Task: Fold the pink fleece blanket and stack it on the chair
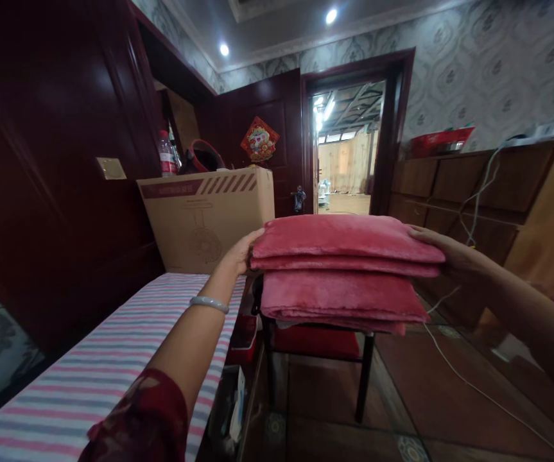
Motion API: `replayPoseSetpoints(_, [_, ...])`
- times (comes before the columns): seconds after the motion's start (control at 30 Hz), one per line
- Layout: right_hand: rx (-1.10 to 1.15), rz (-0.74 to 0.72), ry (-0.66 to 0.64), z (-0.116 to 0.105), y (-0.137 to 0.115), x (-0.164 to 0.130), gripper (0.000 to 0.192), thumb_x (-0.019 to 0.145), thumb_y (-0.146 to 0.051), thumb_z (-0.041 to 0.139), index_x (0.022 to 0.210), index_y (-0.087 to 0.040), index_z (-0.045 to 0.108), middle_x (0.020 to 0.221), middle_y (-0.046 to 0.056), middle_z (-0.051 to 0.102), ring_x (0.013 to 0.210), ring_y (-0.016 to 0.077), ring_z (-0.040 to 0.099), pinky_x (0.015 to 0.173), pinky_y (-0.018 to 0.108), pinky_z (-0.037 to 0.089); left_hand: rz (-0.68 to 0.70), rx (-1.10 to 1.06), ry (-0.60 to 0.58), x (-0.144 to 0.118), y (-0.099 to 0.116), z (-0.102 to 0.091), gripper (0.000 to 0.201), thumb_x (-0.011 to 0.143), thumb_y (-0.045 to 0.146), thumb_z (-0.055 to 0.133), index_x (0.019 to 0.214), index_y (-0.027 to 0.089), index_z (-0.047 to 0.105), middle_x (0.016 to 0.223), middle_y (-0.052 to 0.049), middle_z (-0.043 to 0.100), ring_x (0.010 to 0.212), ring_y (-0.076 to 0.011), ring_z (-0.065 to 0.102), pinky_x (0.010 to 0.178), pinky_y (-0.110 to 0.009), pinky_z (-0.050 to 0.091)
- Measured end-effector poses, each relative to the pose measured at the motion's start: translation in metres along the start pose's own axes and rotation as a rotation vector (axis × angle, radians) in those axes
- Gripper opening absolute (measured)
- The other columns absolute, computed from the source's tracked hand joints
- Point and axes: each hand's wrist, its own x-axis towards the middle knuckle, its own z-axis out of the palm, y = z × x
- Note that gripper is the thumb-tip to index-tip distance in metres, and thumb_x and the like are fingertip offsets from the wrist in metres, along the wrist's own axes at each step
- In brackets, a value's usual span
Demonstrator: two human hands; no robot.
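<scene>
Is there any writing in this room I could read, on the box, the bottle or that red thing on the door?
Nothing reads clearly.
Cardboard box: white print on its maroon band and a round emblem below, too blurred to read.
Bottle: red label, too small to read.
Red door ornament: a picture, no legible characters.
Red box on the cabinet: no readable print.

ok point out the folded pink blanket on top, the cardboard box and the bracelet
top folded pink blanket (339, 240), head view, middle of its upper face
cardboard box (209, 221), head view, centre of its front panel
bracelet (209, 303), head view, the band on the left wrist
</scene>
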Motion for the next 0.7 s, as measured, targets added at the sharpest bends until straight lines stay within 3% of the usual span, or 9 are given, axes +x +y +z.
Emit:
replayPoseSetpoints(0.1, [-0.015,0.027,0.075,0.001,-0.006,0.002,0.045,0.076,-0.02,0.072,0.122,-0.021,0.068,0.107,0.008,0.075,0.068,0.0153,0.066,0.06,0.023,0.053,0.038,0.05,0.001,-0.003,0.001,0.007,0.041,0.071,0.025,0.079,0.11,0.015,0.068,0.078,-0.004,0.074,0.06,-0.0157,0.066,0.06,-0.029,0.056])
replayPoseSetpoints(0.2, [-0.033,-0.023,0.19,0.003,-0.02,0.002,0.06,0.076,-0.013,0.076,0.135,-0.019,0.062,0.118,0.008,0.072,0.068,0.0105,0.063,0.06,0.02,0.05,0.236,0.079,0.113,-0.002,0.004,0.015,0.065,0.069,0.009,0.074,0.132,0.018,0.059,0.097,-0.004,0.075,0.061,-0.0095,0.064,0.058,-0.021,0.052])
replayPoseSetpoints(0.3, [-0.041,-0.128,0.179,0.007,-0.028,-0.003,0.071,0.076,-0.016,0.079,0.142,-0.019,0.056,0.127,0.009,0.068,0.071,0.009,0.063,0.062,0.019,0.049,0.401,0.05,0.151,0.001,0.003,0.016,0.07,0.069,0.004,0.07,0.136,0.019,0.057,0.115,-0.006,0.073,0.067,-0.0064,0.064,0.061,-0.016,0.05])
replayPoseSetpoints(0.37, [-0.029,-0.151,0.183,0.011,-0.026,-0.009,0.065,0.078,-0.014,0.077,0.14,-0.017,0.057,0.126,0.01,0.068,0.069,0.0075,0.062,0.061,0.018,0.048,0.375,0.055,0.132,0.0,-0.001,0.012,0.065,0.068,0.005,0.07,0.131,0.019,0.061,0.111,-0.005,0.074,0.065,-0.0069,0.064,0.06,-0.016,0.05])
replayPoseSetpoints(0.47, [0.009,-0.041,0.201,0.018,-0.015,-0.016,0.048,0.086,-0.015,0.067,0.134,-0.013,0.062,0.114,0.011,0.072,0.061,0.0074,0.06,0.058,0.019,0.046,0.226,0.063,0.06,-0.003,-0.011,0.005,0.047,0.069,0.014,0.074,0.115,0.015,0.069,0.093,-0.005,0.076,0.062,-0.0108,0.064,0.058,-0.021,0.052])
replayPoseSetpoints(0.57, [0.04,0.017,0.191,0.021,-0.007,-0.018,0.042,0.089,-0.02,0.064,0.13,-0.012,0.064,0.103,0.01,0.075,0.056,0.0089,0.059,0.056,0.022,0.046,0.197,0.021,-0.023,-0.007,-0.015,0.002,0.041,0.067,0.022,0.08,0.107,0.015,0.071,0.09,-0.006,0.076,0.07,-0.0153,0.068,0.063,-0.026,0.057])
replayPoseSetpoints(0.7, [0.064,-0.003,0.13,0.021,-0.006,-0.018,0.031,0.09,-0.026,0.059,0.116,-0.013,0.069,0.088,0.007,0.075,0.056,0.0115,0.061,0.056,0.024,0.047,0.156,0.007,-0.006,-0.007,-0.011,0.005,0.032,0.07,0.027,0.079,0.099,0.017,0.071,0.082,-0.003,0.075,0.063,-0.0148,0.067,0.056,-0.026,0.055])
